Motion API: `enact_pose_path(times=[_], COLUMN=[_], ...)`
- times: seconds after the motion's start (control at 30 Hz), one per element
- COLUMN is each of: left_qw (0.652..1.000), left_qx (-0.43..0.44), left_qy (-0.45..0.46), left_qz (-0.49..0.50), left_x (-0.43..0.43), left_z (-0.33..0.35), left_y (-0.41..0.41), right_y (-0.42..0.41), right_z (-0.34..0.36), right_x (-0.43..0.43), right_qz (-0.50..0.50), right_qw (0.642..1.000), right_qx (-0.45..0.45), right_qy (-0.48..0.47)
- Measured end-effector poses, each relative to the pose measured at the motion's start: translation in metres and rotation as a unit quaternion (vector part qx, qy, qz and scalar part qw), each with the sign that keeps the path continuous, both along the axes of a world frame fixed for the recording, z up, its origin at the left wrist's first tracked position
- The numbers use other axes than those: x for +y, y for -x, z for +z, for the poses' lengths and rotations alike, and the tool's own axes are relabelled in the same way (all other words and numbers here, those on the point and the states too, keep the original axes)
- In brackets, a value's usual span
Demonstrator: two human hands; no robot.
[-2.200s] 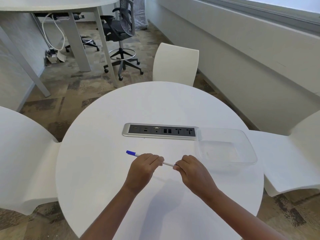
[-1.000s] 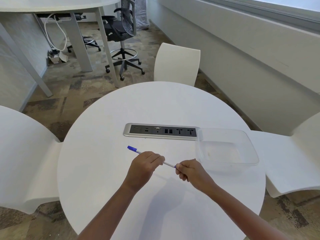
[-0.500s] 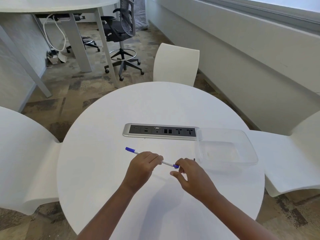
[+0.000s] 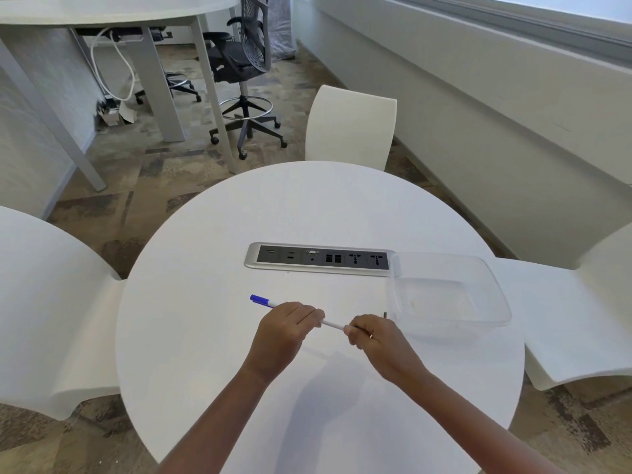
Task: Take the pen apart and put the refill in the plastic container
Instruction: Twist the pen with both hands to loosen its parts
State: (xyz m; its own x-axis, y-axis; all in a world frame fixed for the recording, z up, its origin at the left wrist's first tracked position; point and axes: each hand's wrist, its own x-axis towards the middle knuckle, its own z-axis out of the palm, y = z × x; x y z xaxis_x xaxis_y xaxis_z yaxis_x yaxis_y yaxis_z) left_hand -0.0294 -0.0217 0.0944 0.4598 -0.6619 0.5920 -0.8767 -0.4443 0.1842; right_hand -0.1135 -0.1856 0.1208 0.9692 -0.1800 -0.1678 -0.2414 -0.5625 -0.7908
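1. A slim white plastic pen (image 4: pixel 333 324) with a blue cap end is held just above the near half of a round white table (image 4: pixel 307 206). It lies roughly level, with the blue end pointing left and slightly away from the person.
2. The left hand (image 4: pixel 287 331) grips the middle of the barrel, its fingers curled round it and pressed together.
3. The right hand (image 4: pixel 374 340) pinches the pen's right end between thumb and curled fingers. A little blue shows at the pinch.
4. A small dark tip (image 4: pixel 385 315) sticks up just beyond the right hand's knuckles. Whether it is the refill cannot be told.
5. A clear rectangular plastic container (image 4: pixel 441 299) sits on the table's right side, just beside the right hand and apart from it.
6. A silver-framed dark socket panel (image 4: pixel 321 260) is set into the table's middle, its right end touching or just beside the container's far left corner.
7. White moulded chairs stand around the table: one at the left (image 4: pixel 44 302), one at the far side (image 4: pixel 350 126), one at the right (image 4: pixel 561 313).
8. A black mesh office chair (image 4: pixel 244 59) stands by a grey desk (image 4: pixel 113 12) beyond.
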Motion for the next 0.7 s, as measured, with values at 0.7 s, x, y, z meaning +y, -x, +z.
enact_pose_path(times=[0.7], left_qw=[1.0], left_qx=[-0.012], left_qy=[-0.006], left_qz=[0.025], left_x=[-0.002], left_z=[0.003], left_y=[-0.007], right_y=[0.001], right_z=[-0.002], right_x=[-0.006], right_qz=[0.078], right_qw=[0.932], right_qx=[-0.173], right_qy=[0.31])
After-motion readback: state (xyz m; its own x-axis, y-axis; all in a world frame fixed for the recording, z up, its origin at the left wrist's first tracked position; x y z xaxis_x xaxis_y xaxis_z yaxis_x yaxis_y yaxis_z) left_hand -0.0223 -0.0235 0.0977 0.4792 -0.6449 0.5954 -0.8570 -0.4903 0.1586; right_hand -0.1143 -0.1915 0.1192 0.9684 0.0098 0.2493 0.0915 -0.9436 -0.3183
